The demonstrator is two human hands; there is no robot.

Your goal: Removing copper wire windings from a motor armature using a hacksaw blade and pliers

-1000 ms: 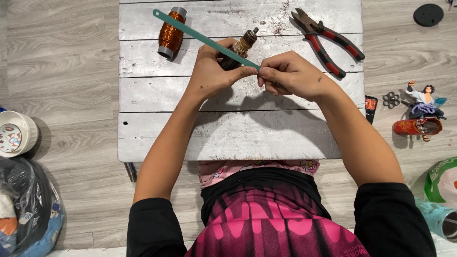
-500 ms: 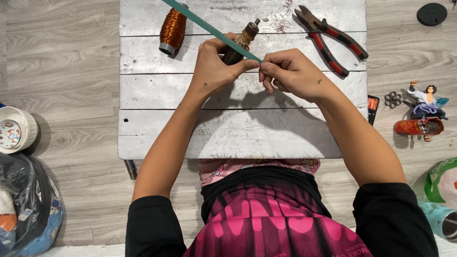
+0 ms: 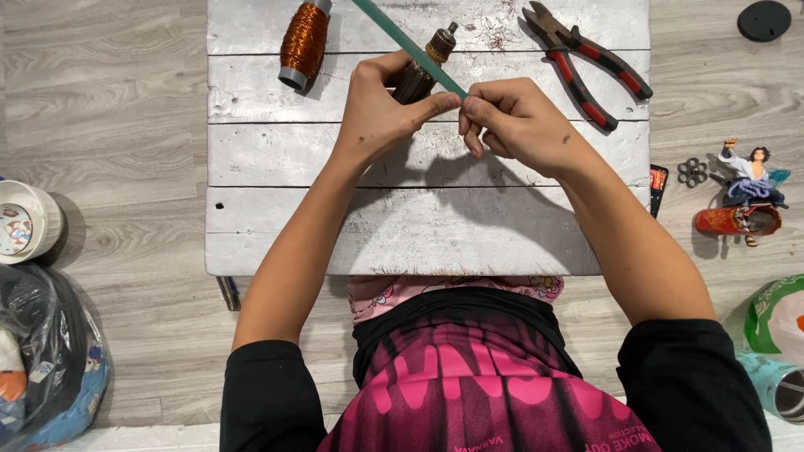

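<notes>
- Head view, edges and room: both hands work over the far half of a small whitewashed plank counter (image 3: 335, 218). The near planks, toward the body from the hands, lie bare, and grey wood-look floor (image 3: 109, 100) surrounds the counter on all sides.
- Left hand (image 3: 381, 105): its grip is closed around a dark motor armature (image 3: 416, 77), whose brass-coloured shaft end sticks out beyond the fingers toward the far edge.
- Right hand (image 3: 519, 121): its fingertips pinch the near end of a thin teal strip (image 3: 410, 46), which crosses over the armature. The two thumbs nearly meet.
- Just left of the left hand lies a spool of copper wire (image 3: 303, 40), apart from it. Beyond the right hand lie red-and-black pliers (image 3: 586, 63), jaws toward the far edge.
- Hidden or cut off: the strip's far end and the spool's top run out of frame. Most of the armature is covered by the left hand. Whether the strip sits in a slot cannot be told.
- Textures: scratched, worn paint on the planks; glossy coiled copper; rubbery plier handles.
- Well right of the right hand, on the floor, stand a small figurine (image 3: 749, 172) and a black disc (image 3: 764, 18). Far left of the left hand sit a white bowl (image 3: 25, 222) and a plastic bag (image 3: 42, 351).
</notes>
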